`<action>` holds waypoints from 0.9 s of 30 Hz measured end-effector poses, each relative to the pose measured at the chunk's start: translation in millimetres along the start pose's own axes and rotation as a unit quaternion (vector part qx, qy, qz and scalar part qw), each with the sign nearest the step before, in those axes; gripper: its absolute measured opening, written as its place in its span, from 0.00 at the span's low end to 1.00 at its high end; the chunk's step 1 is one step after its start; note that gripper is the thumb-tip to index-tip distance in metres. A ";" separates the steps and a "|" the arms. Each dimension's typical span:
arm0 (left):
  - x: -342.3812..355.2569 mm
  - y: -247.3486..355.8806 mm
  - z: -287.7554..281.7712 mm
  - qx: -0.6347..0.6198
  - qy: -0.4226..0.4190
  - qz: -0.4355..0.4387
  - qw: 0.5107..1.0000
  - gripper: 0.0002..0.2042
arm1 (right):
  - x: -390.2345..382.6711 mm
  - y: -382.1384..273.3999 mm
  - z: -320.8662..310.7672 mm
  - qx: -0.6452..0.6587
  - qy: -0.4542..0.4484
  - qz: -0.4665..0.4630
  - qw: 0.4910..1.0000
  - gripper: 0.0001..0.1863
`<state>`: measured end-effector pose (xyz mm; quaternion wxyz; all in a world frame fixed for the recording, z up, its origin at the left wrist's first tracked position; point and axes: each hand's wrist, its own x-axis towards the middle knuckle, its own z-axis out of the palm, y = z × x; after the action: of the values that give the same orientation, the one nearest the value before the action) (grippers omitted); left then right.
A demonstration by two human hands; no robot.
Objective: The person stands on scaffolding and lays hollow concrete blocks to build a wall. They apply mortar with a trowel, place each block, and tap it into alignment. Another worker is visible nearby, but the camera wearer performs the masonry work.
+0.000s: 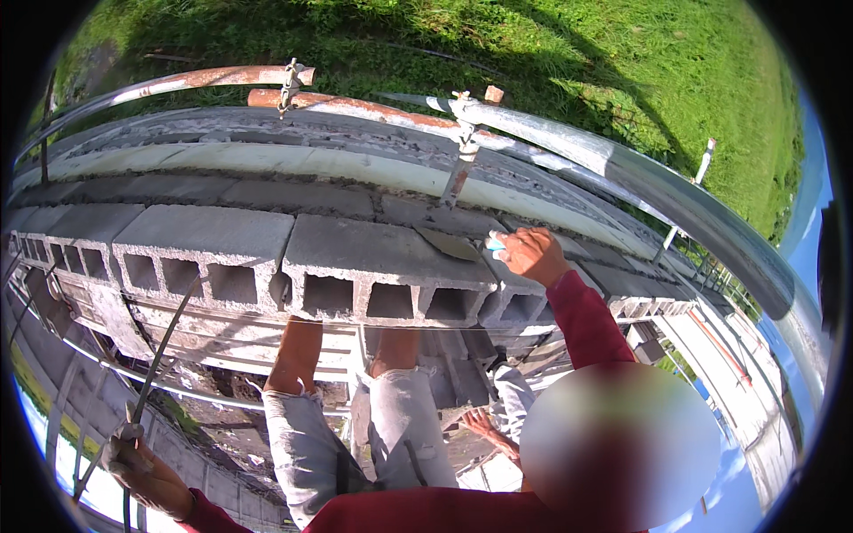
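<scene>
My right hand [531,255] is closed round the light blue handle of a trowel [449,246]. The trowel's grey, pointed blade lies over the top of a row of hollow concrete blocks [369,253], near a joint between two blocks. At the lower left, my left hand [133,466] is wrapped round a thin steel reinforcing bar [164,342] that leans up toward the blocks. Grey matter, perhaps mortar or part of a glove, covers some of its fingers. The open cells of the blocks face me.
Rusty and silver scaffold pipes [569,147] joined by clamps [466,115] run beyond the wall, with grass [622,71] behind. Below the blocks are my legs [400,417] in torn jeans. Another person's hand [487,428] shows lower down; a blurred round patch hides the lower right.
</scene>
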<state>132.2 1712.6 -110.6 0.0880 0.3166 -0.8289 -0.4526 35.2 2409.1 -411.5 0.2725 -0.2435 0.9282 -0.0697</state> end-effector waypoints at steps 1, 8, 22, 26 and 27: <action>0.5 1.6 0.3 -0.075 -0.029 0.002 0.997 0.23 | 6.0 -4.7 1.5 0.001 -0.034 0.026 0.999 0.10; -1.5 9.2 12.3 -0.101 -0.050 -0.012 0.994 0.24 | -6.0 38.2 21.1 -0.186 -0.221 0.097 0.953 0.11; 4.1 31.3 49.3 -0.111 -0.001 0.043 0.993 0.24 | 124.2 -100.9 19.7 -0.140 -0.224 0.103 0.959 0.11; 5.3 35.0 45.8 -0.113 -0.053 0.057 0.990 0.24 | 237.0 -212.0 0.4 0.007 -0.101 0.005 0.995 0.10; 6.0 35.6 45.3 -0.113 -0.056 0.049 0.991 0.24 | 262.5 -239.8 -6.3 0.019 -0.108 0.011 0.994 0.10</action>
<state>92.0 1754.4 -108.8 0.0983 0.2376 -0.7906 -0.5558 -61.2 2071.4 -467.3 0.3769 -0.2342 0.8943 -0.0575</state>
